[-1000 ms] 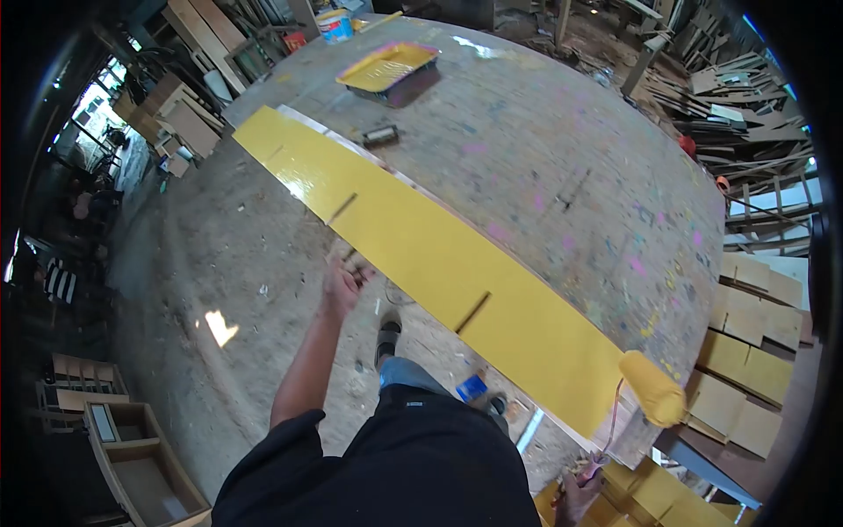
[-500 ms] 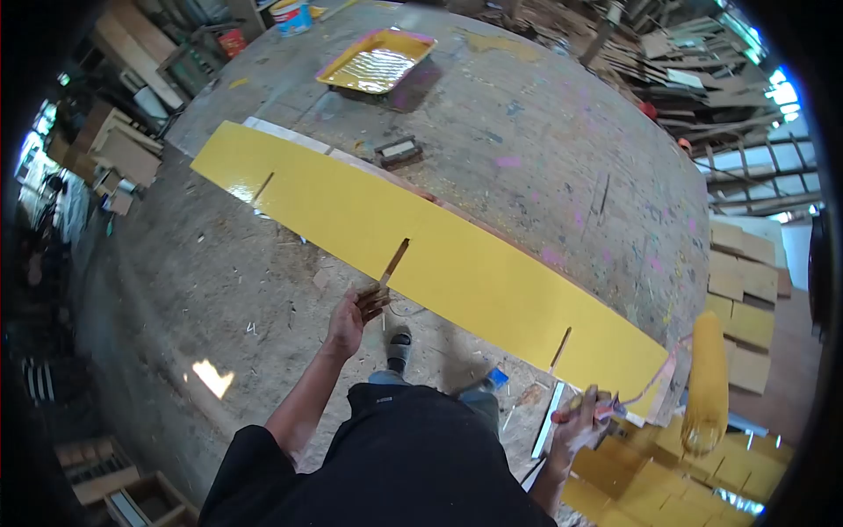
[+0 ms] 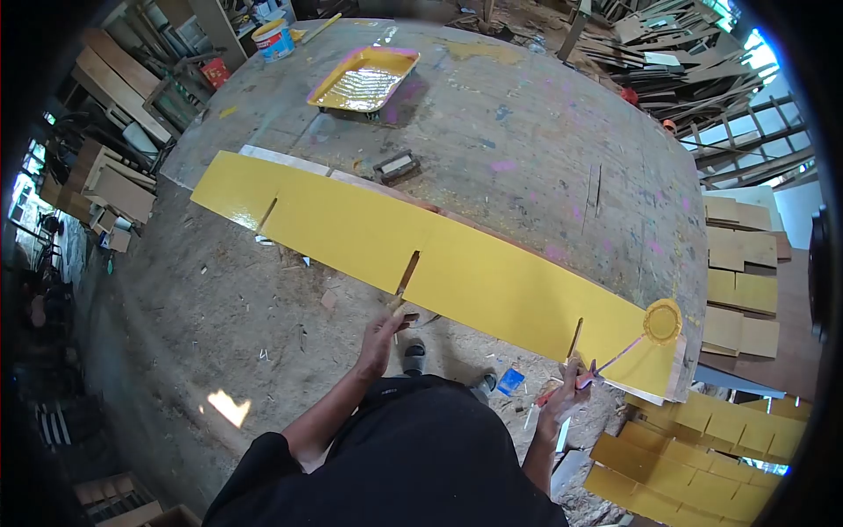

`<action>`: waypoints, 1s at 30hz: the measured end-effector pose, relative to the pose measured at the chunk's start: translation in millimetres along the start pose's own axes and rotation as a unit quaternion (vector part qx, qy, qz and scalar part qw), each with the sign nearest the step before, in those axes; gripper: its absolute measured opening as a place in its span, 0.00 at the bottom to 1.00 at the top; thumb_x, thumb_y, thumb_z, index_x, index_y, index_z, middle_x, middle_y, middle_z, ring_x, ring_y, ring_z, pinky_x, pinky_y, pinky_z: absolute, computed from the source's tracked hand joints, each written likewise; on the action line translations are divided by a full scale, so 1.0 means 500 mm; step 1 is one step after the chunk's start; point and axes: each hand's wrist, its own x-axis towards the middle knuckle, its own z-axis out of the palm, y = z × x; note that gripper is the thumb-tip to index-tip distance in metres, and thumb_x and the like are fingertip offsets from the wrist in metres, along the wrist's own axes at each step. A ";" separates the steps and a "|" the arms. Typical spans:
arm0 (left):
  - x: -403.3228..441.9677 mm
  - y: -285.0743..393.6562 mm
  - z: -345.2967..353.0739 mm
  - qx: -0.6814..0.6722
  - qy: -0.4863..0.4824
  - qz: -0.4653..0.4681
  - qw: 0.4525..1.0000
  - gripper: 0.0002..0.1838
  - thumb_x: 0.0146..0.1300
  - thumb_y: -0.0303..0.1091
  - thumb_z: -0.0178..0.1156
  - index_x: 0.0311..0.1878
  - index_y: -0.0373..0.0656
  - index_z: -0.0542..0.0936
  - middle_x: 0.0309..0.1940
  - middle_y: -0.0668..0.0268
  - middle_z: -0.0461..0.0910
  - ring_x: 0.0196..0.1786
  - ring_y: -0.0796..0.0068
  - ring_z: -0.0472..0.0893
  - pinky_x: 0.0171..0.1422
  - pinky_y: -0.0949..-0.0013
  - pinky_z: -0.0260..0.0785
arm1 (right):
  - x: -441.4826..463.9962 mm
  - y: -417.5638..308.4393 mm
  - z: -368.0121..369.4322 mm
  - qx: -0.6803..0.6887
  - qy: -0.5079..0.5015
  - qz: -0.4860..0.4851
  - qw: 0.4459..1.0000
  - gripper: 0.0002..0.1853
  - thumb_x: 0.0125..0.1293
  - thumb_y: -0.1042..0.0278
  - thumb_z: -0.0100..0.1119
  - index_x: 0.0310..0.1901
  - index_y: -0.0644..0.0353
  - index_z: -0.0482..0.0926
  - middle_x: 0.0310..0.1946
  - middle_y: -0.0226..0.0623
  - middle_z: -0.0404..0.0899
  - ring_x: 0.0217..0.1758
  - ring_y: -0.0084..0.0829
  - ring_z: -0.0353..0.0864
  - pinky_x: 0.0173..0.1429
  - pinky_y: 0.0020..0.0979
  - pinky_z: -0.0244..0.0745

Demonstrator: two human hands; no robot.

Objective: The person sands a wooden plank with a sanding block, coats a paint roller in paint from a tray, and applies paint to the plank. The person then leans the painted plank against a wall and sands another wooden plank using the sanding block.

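Observation:
A long yellow-painted board [image 3: 351,220] with several narrow slots lies across the near edge of the worktable. My right hand [image 3: 566,393] is closed on the handle of a paint roller, whose yellow roller head [image 3: 662,321] is over the board's right end. At the board's near edge, just below the middle slot, is my left hand [image 3: 383,338], its fingers apart and nothing seen in them. A paint tray [image 3: 364,79] with wet yellow paint sits at the table's far side. Between tray and board lies a small dark block [image 3: 397,167].
The worktable [image 3: 527,132] bears paint stains. A paint bucket [image 3: 273,40] stands at its far left. Yellow slotted boards [image 3: 694,457] lie at the lower right, with unpainted pieces [image 3: 739,249] above them. Scrap wood is piled at the upper right.
The roller has swung from beyond the board's right end to over that end, with my right hand moving up. My left hand has shifted right along the near edge. The view has turned slightly.

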 end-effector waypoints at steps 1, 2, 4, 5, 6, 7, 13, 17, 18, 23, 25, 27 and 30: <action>-0.008 0.016 0.020 0.013 0.006 0.014 1.000 0.29 0.83 0.43 0.53 0.78 0.35 0.69 0.66 0.57 0.81 0.66 0.67 0.82 0.72 0.62 0.69 | 0.008 0.017 0.000 0.000 0.009 -0.005 1.000 0.26 0.77 0.57 0.64 0.63 0.73 0.77 0.42 0.44 0.85 0.33 0.24 0.82 0.40 0.35 0.89; -0.011 0.028 0.033 0.025 0.009 0.029 0.999 0.32 0.82 0.42 0.54 0.81 0.35 0.65 0.65 0.55 0.82 0.65 0.69 0.82 0.72 0.64 0.68 | 0.010 0.015 0.006 0.000 0.017 -0.010 1.000 0.27 0.77 0.57 0.65 0.65 0.73 0.76 0.40 0.42 0.84 0.30 0.22 0.80 0.35 0.33 0.89; -0.007 0.042 0.046 0.036 0.000 0.034 0.999 0.33 0.81 0.38 0.54 0.83 0.34 0.61 0.64 0.57 0.82 0.64 0.69 0.82 0.72 0.63 0.69 | -0.007 -0.011 0.021 0.013 0.041 -0.069 0.997 0.17 0.76 0.71 0.66 0.58 0.77 0.78 0.41 0.42 0.83 0.40 0.24 0.84 0.37 0.29 0.90; -0.006 0.045 0.057 0.016 0.011 0.034 0.999 0.34 0.80 0.37 0.55 0.84 0.34 0.60 0.64 0.57 0.81 0.63 0.69 0.81 0.72 0.63 0.69 | -0.016 -0.032 0.029 0.011 0.044 -0.068 0.997 0.17 0.76 0.71 0.66 0.58 0.77 0.78 0.41 0.42 0.83 0.40 0.24 0.84 0.37 0.29 0.90; -0.008 0.048 0.062 -0.004 0.023 0.034 0.999 0.36 0.79 0.36 0.56 0.84 0.35 0.58 0.65 0.57 0.81 0.62 0.69 0.81 0.72 0.63 0.69 | -0.024 -0.051 0.039 0.021 0.051 -0.062 0.997 0.18 0.75 0.72 0.66 0.59 0.77 0.78 0.43 0.42 0.83 0.40 0.25 0.84 0.39 0.29 0.91; -0.012 0.052 0.057 -0.003 0.021 0.031 0.999 0.36 0.79 0.36 0.56 0.84 0.35 0.58 0.65 0.57 0.81 0.62 0.69 0.81 0.72 0.63 0.69 | -0.033 -0.058 0.044 0.031 0.057 -0.056 0.996 0.20 0.75 0.72 0.66 0.61 0.77 0.77 0.44 0.42 0.83 0.41 0.26 0.84 0.40 0.29 0.92; -0.044 0.041 0.064 0.048 -0.080 0.005 0.996 0.39 0.74 0.31 0.60 0.84 0.35 0.58 0.67 0.54 0.78 0.67 0.65 0.79 0.74 0.61 0.67 | -0.010 0.044 -0.003 -0.049 0.088 -0.084 0.991 0.25 0.73 0.66 0.69 0.65 0.74 0.78 0.42 0.41 0.85 0.35 0.26 0.84 0.37 0.29 0.85; -0.066 0.054 0.084 -0.001 -0.080 -0.034 0.996 0.37 0.73 0.31 0.61 0.82 0.34 0.63 0.64 0.54 0.82 0.68 0.65 0.79 0.77 0.61 0.66 | -0.022 0.003 -0.006 -0.057 0.100 -0.084 0.990 0.21 0.73 0.70 0.68 0.63 0.71 0.80 0.38 0.37 0.84 0.33 0.25 0.82 0.39 0.30 0.84; -0.069 0.062 0.077 -0.020 -0.070 -0.042 0.996 0.35 0.73 0.31 0.62 0.80 0.33 0.66 0.63 0.54 0.83 0.68 0.66 0.79 0.78 0.61 0.66 | -0.021 0.026 -0.022 -0.055 0.099 -0.079 0.990 0.21 0.73 0.70 0.68 0.63 0.71 0.80 0.38 0.37 0.84 0.33 0.25 0.82 0.39 0.30 0.84; -0.062 0.030 -0.035 0.019 0.043 -0.050 0.998 0.23 0.76 0.34 0.59 0.69 0.33 0.79 0.62 0.57 0.85 0.68 0.65 0.81 0.74 0.61 0.70 | -0.008 0.046 -0.009 0.020 0.074 -0.049 0.996 0.20 0.73 0.76 0.64 0.63 0.73 0.77 0.44 0.38 0.81 0.41 0.26 0.81 0.40 0.31 0.87; -0.003 -0.002 -0.142 -0.043 0.166 -0.017 0.985 0.22 0.76 0.34 0.59 0.69 0.34 0.78 0.61 0.57 0.86 0.65 0.65 0.84 0.69 0.62 0.74 | -0.002 0.050 -0.010 0.002 0.061 -0.060 0.996 0.22 0.75 0.76 0.62 0.67 0.76 0.74 0.43 0.41 0.82 0.38 0.28 0.83 0.38 0.31 0.91; 0.044 0.034 -0.218 -0.120 0.307 0.063 0.942 0.18 0.77 0.37 0.57 0.64 0.38 0.82 0.55 0.61 0.87 0.57 0.70 0.86 0.63 0.64 0.76 | 0.014 0.101 -0.029 0.028 0.050 -0.058 0.997 0.20 0.76 0.69 0.66 0.63 0.71 0.78 0.47 0.43 0.84 0.43 0.29 0.85 0.40 0.34 0.91; 0.121 0.118 -0.352 -0.168 0.376 0.168 0.896 0.18 0.77 0.43 0.59 0.60 0.41 0.82 0.51 0.64 0.88 0.52 0.71 0.86 0.59 0.65 0.77 | 0.015 0.077 -0.024 -0.001 0.044 -0.069 0.997 0.23 0.76 0.68 0.66 0.67 0.70 0.76 0.45 0.41 0.83 0.42 0.28 0.84 0.41 0.36 0.92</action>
